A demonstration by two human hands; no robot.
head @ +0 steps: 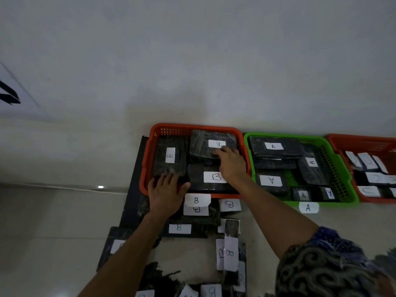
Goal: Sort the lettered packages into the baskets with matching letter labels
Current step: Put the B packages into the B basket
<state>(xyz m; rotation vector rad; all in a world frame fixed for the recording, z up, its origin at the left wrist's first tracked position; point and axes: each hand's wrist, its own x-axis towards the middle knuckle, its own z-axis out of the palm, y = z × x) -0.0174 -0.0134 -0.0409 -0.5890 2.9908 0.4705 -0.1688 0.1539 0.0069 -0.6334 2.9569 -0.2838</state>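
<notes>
An orange basket (194, 127) labelled B (196, 200) stands against the wall and holds three black packages marked B. My right hand (230, 162) reaches into it, fingers resting on the near edge of the far package (203, 144). My left hand (166, 192) lies flat with spread fingers on the basket's front rim, touching the near edge of the left package (170, 156). A third B package (211, 179) lies at the basket's front. More black B packages (180, 229) are scattered on the floor in front.
A green basket (340, 166) labelled A (308, 207) holds several A packages to the right. Beyond it stands another orange basket (362, 139) with several packages. The white wall rises just behind the baskets. A white cable (64, 187) runs along the floor at left.
</notes>
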